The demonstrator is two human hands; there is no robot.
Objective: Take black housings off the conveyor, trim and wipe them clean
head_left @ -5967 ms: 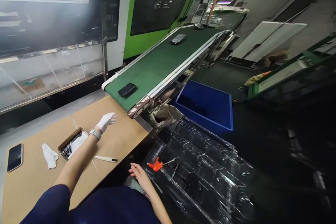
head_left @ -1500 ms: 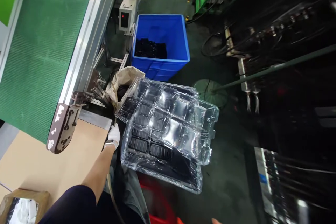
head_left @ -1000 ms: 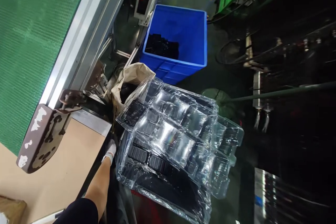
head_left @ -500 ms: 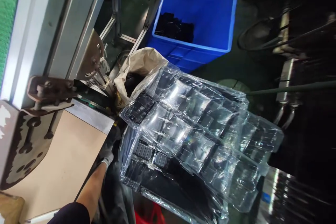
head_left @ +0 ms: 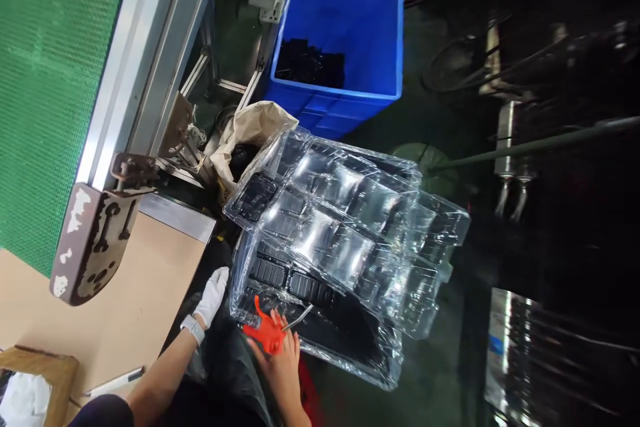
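Note:
My right hand (head_left: 284, 357) is closed round an orange air blow gun (head_left: 267, 332), its thin bent metal nozzle pointing up and right over the trays. My left hand (head_left: 214, 293), in a white glove with a band at the wrist, holds nothing visible. Its fingers are stretched out beside the tray stack's left edge. Clear plastic trays (head_left: 320, 233) lie stacked askew, one over another. Ribbed black parts (head_left: 306, 287) sit in the lower tray, and a single black part (head_left: 255, 197) lies in the upper tray's left corner.
A blue bin (head_left: 343, 33) with black parts inside stands behind the trays. Beside it is a pale sack (head_left: 255, 121). A green conveyor belt (head_left: 60, 93) with a metal frame and a tan tabletop (head_left: 155, 273) are left. Metal machinery (head_left: 510, 347) stands right.
The view has swung left, showing more of the green belt. My right hand has come into view with the orange blow gun. My left hand now shows clear of the tabletop edge.

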